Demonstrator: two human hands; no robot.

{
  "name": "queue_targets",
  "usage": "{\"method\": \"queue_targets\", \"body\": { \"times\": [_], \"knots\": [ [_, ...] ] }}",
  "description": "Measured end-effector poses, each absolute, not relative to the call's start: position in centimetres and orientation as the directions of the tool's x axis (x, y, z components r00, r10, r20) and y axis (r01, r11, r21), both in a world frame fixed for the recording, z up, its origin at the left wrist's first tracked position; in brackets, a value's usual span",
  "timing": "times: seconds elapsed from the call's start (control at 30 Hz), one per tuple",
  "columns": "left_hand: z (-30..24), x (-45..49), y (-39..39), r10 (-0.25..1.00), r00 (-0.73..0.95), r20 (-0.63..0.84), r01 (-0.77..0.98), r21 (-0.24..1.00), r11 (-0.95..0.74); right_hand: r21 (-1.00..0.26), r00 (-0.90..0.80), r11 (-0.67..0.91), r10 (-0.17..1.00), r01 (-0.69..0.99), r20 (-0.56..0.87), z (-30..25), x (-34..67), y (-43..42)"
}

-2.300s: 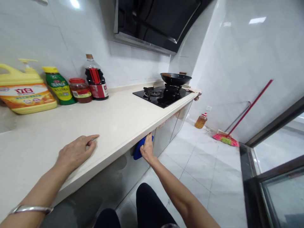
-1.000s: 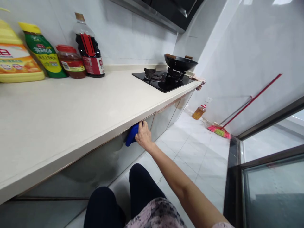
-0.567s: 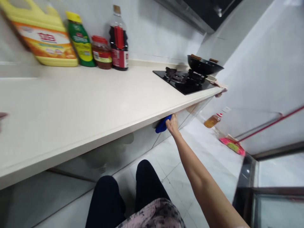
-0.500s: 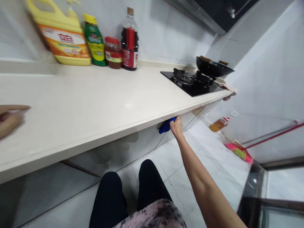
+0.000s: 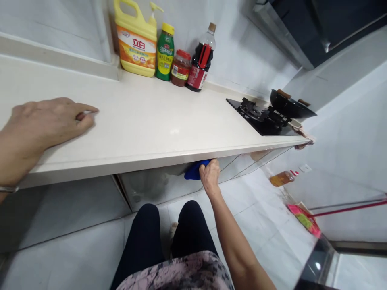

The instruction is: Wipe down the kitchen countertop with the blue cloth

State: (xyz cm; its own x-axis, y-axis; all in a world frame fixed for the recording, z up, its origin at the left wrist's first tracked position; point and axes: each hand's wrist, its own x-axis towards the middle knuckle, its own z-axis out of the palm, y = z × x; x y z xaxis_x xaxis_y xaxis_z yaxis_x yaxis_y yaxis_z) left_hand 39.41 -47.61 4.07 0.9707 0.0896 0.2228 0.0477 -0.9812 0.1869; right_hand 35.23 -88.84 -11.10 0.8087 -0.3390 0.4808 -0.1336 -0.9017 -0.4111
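Observation:
My right hand (image 5: 209, 175) is closed on a blue cloth (image 5: 193, 170) and presses it against the shiny cabinet front (image 5: 151, 185) just under the edge of the cream countertop (image 5: 145, 125). My left hand (image 5: 45, 121) rests palm down on the countertop at the left, its fingers loosely curled with nothing in them. A silver bracelet (image 5: 7, 188) shows at my left wrist.
A yellow detergent jug (image 5: 134, 38), a green bottle (image 5: 165, 51), a red-lidded jar (image 5: 179, 68) and a dark sauce bottle (image 5: 201, 60) stand against the back wall. Further right are a black gas hob (image 5: 260, 119) with a wok (image 5: 290, 106). On the floor are an oil bottle (image 5: 281, 178) and a red broom (image 5: 305, 219).
My right hand with the blue cloth has slid left along the cabinet front. My left hand has come back onto the countertop. The view has swung left and tilted.

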Motion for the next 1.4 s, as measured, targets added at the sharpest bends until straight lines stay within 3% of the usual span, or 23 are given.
{"method": "queue_targets", "body": {
  "times": [0.17,0.37,0.57,0.7,0.8,0.9,1.0,1.07,1.17,1.27,1.33,1.4],
  "knots": [
    [4.9,38.3,-48.6,0.119,0.974,0.193,0.089,0.156,-0.984,-0.368,0.846,-0.914,-0.327,-0.17,0.422,-9.7,33.3,-83.0],
    [4.8,38.4,-48.5,0.121,0.982,0.145,0.105,0.118,-0.987,-0.206,0.944,-0.962,-0.226,-0.178,0.24,-7.5,30.6,-75.4],
    [5.1,37.9,-48.7,0.129,0.978,0.163,0.101,0.169,-0.98,-0.176,0.975,-0.982,0.025,0.066,0.223,-7.6,28.1,-68.6],
    [5.1,37.4,-48.6,0.132,0.975,0.177,0.101,0.176,-0.979,-0.208,0.93,-0.938,0.208,0.277,0.303,-8.7,27.2,-67.7],
    [4.9,37.3,-48.4,0.117,0.975,0.188,0.084,0.173,-0.981,-0.242,0.875,-0.889,0.275,0.39,0.398,-9.9,27.7,-70.0],
    [4.6,37.6,-48.3,0.116,0.971,0.208,0.079,0.179,-0.981,-0.334,0.82,-0.834,0.219,0.439,0.53,-10.9,28.8,-73.3],
    [4.5,37.8,-48.2,0.125,0.97,0.21,0.09,0.168,-0.982,-0.45,0.81,-0.807,0.058,0.382,0.584,-11.4,29.6,-76.7],
    [4.5,37.8,-48.2,0.13,0.969,0.209,0.095,0.17,-0.981,-0.551,0.837,-0.781,-0.069,0.294,0.543,-11.4,29.6,-79.0],
    [4.7,37.6,-48.3,0.127,0.97,0.205,0.088,0.192,-0.978,-0.755,0.905,-0.643,-0.236,0.129,0.355,-11.4,28.9,-82.8],
    [4.9,37.5,-48.6,0.123,0.97,0.208,0.079,0.207,-0.975,-0.954,0.943,-0.3,-0.319,-0.003,0.097,-11.8,28.1,-86.4],
    [4.9,37.4,-48.7,0.129,0.971,0.204,0.085,0.212,-0.974,-0.995,0.96,0.014,-0.26,-0.1,-0.1,-12.2,28.0,-88.0],
    [5.0,37.4,-48.8,0.131,0.973,0.192,0.089,0.215,-0.973,-0.944,0.959,0.276,-0.165,-0.179,-0.23,-12.4,28.4,-88.9]
  ]
}}
